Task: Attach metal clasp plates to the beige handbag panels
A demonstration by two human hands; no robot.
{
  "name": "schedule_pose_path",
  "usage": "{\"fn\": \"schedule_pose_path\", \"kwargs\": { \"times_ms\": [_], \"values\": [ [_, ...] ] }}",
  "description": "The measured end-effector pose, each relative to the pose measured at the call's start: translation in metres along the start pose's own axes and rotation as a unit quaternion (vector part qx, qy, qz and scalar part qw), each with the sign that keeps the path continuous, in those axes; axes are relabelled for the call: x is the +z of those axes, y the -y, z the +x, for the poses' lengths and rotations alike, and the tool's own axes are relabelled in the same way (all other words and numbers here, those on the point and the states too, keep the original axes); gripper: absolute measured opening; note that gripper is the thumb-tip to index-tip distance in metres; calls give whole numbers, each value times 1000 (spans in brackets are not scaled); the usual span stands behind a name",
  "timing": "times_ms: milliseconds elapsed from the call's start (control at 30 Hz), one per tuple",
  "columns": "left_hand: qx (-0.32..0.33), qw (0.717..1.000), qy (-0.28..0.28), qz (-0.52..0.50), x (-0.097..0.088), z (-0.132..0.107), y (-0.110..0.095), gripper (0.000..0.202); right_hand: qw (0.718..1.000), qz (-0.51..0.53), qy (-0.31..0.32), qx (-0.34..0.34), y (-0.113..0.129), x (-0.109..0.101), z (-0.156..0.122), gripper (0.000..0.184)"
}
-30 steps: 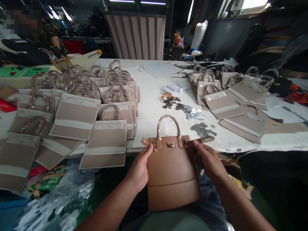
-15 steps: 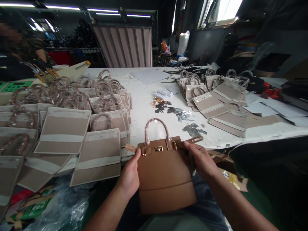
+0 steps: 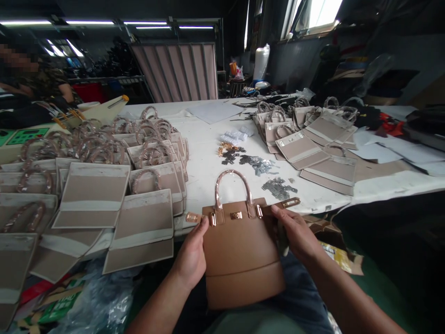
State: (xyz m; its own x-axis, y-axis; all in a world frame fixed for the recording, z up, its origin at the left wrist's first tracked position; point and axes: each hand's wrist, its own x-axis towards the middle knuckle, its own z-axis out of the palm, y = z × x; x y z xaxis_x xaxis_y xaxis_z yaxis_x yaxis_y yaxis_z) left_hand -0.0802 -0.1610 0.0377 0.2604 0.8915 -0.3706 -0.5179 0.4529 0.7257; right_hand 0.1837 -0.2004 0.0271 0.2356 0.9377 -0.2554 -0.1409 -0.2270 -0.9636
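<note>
A tan handbag panel [image 3: 243, 250] stands upright before me, leaning towards my lap. It carries one plastic-wrapped arched handle [image 3: 232, 174], a gold turn-lock plate [image 3: 236, 215] and two gold loops near its top edge. My left hand [image 3: 193, 255] grips its left edge, thumb on the front by a short strap end with a metal plate [image 3: 192, 217]. My right hand [image 3: 295, 232] holds the upper right edge, thumb on a strap whose gold-framed tip [image 3: 291, 202] sticks out to the right. The fingers behind the panel are mostly hidden.
Stacked bag panels [image 3: 93, 195] with wrapped handles crowd the left of the white table [image 3: 201, 139]. More panels [image 3: 306, 148] lie at the right. Between them are small grey metal plates [image 3: 278, 188], gold pieces [image 3: 222, 149] and white paper bits. A person [image 3: 45, 83] is at the far left.
The handbag panel and both hands have shifted slightly to the right in view. Both hands keep their hold. The camera view has turned a little.
</note>
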Motion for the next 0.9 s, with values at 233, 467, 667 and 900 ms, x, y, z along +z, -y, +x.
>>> {"fn": "schedule_pose_path", "kwargs": {
  "times_ms": [233, 467, 667, 900],
  "values": [
    [36, 999, 10, 35, 3, -1, 2, 43, 1000, -3, -1, -4, -2, -7, 1, 58],
    [127, 982, 25, 136, 31, -26, -1, 41, 959, -206, -67, -182, 7, 7, -32, 46],
    [45, 949, 241, 197, 67, -61, 2, 87, 902, -241, 35, -357, 23, 27, -65, 82],
    [219, 928, 40, 299, 38, -41, 9, 59, 979, -156, -2, -129, 57, -21, -61, 49]
  ]
}}
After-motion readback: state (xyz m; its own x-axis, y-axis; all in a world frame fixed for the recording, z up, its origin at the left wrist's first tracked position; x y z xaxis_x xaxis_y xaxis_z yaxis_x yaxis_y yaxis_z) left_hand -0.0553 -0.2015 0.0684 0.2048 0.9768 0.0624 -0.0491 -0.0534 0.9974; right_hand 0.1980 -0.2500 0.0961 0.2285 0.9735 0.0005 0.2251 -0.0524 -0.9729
